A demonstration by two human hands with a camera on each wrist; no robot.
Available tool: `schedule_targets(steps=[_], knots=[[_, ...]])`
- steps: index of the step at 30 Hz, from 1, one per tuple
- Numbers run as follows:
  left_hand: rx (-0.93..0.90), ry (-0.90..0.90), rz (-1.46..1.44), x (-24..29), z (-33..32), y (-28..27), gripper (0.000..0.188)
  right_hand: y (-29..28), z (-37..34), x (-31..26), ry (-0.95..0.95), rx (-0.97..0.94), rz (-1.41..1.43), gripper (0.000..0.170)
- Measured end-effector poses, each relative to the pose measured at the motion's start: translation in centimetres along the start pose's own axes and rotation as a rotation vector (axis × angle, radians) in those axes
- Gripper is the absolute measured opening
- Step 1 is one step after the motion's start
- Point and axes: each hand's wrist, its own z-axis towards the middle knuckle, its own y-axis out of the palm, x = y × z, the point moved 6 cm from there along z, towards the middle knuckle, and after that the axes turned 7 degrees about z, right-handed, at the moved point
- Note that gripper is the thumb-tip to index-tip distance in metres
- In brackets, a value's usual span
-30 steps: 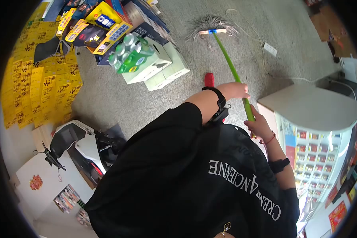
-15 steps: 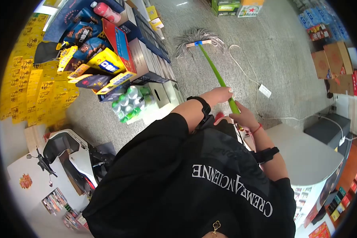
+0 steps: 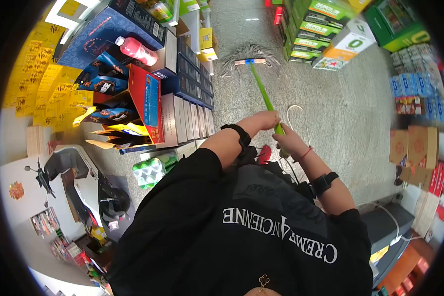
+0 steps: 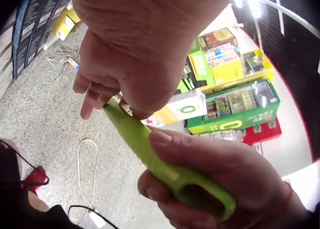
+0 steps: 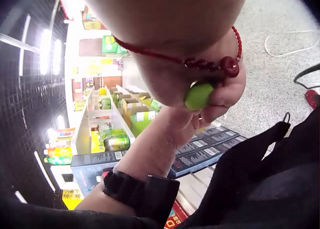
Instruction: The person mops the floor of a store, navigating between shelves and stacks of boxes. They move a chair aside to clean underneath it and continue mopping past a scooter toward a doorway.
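A string mop with a green handle slants away from the body in the head view. Its grey strands spread over the speckled floor, below a pale bar with a blue middle. My left hand grips the handle on the upper shaft, fingers wrapped round it. Nearer the body, my right hand holds the top end, its thumb lying along the green grip in the left wrist view. A hanging loop shows at that end. In the right wrist view, the green tip pokes out of the right fist.
Stacked boxes and snack packs line the left side. Green drink cartons stand ahead to the right, with water packs farther right. A white cable lies on the floor beside the handle. A scooter stands behind left.
The head view has shifted forward and turned, bringing the green cartons and more boxes into sight. The mop head first moved left in view, then slightly right and nearer. Both hands kept their hold.
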Motion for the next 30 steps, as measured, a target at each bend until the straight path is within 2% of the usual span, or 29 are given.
schedule_targets(steps=[1, 2, 3, 4, 5, 7, 9, 11, 13, 14, 16, 17, 19, 20, 22, 23, 25, 26, 27, 28, 29, 30], knots=[[0.009, -0.015, -0.013, -1.4, 1.0, -0.8, 0.029, 0.3, 0.9, -2.5, -0.015, -0.021, 0.03, 0.044], [0.083, -0.039, -0.064, -2.9, 2.0, -2.1, 0.028, 0.3, 1.6, -4.7, 0.074, -0.058, 0.068, 0.041], [0.16, -0.058, -0.107, -4.5, 3.0, -4.1, 0.027, 0.3, 3.3, -6.4, 0.067, -0.068, 0.053, 0.041], [0.157, -0.03, -0.052, -5.8, 4.2, -5.6, 0.041, 0.3, 5.2, -7.8, 0.078, -0.076, 0.06, 0.041], [0.166, -0.033, -0.051, -7.1, 5.6, -7.0, 0.041, 0.2, 6.9, -9.1, 0.092, -0.079, 0.07, 0.041], [0.114, -0.316, -0.243, -8.8, 6.0, -12.0, 0.03, -0.4, 10.4, -12.5, 0.068, -0.09, 0.027, 0.038], [0.191, -0.32, -0.272, -11.7, 8.2, -15.6, 0.03, -0.7, 14.6, -15.2, 0.107, -0.126, 0.031, 0.035], [0.257, -0.318, -0.299, -15.0, 10.5, -19.5, 0.031, -1.2, 18.9, -18.9, 0.056, -0.116, -0.038, 0.034], [0.134, -0.332, -0.436, -18.0, 13.3, -21.5, 0.03, -1.7, 21.7, -23.4, 0.03, -0.125, -0.015, 0.034], [0.134, -0.332, -0.444, -19.4, 14.4, -21.9, 0.03, -1.9, 22.9, -24.7, 0.036, -0.125, -0.02, 0.034], [0.105, -0.185, -0.216, -22.6, 18.1, -24.9, 0.03, -2.8, 27.5, -27.8, -0.009, -0.085, -0.076, 0.034], [0.114, -0.181, -0.211, -22.5, 18.7, -28.0, 0.03, -3.2, 30.7, -28.0, -0.101, -0.118, -0.041, 0.035], [-0.019, -0.475, -0.375, -22.6, 19.2, -32.8, 0.029, -4.3, 30.3, -32.9, 0.089, -0.088, 0.015, 0.034], [-0.023, -0.469, -0.368, -23.5, 20.6, -33.7, 0.029, -4.9, 31.7, -33.9, 0.087, -0.082, 0.021, 0.034], [-0.085, -0.202, 0.079, -24.6, 24.3, -36.0, 0.03, -5.8, 35.0, -36.3, -0.031, -0.098, -0.068, 0.033], [-0.075, -0.196, 0.097, -25.4, 25.6, -37.9, 0.03, -6.2, 36.3, -37.2, -0.019, -0.091, -0.019, 0.032], [-0.122, -0.359, -0.14, -26.5, 26.0, -42.0, 0.033, -7.1, 40.0, -39.7, -0.156, -0.041, -0.143, 0.035], [-0.13, -0.067, 0.118, -26.3, 27.2, -43.8, 0.038, -8.0, 41.7, -41.4, -0.167, -0.034, -0.14, 0.035], [-0.126, -0.065, 0.127, -27.9, 29.0, -45.0, 0.038, -8.2, 42.0, -44.3, -0.056, -0.06, -0.076, 0.034], [-0.075, -0.176, 0.009, -30.3, 31.1, -46.2, 0.037, -8.6, 43.0, -46.3, 0.054, -0.088, -0.012, 0.035], [-0.023, -0.284, -0.108, -32.6, 33.1, -47.5, 0.037, -9.3, 45.2, -47.8, 0.043, -0.086, -0.011, 0.035], [-0.017, -0.283, -0.098, -33.7, 34.5, -49.3, 0.037, -10.2, 48.0, -49.3, -0.01, -0.082, -0.075, 0.035]])
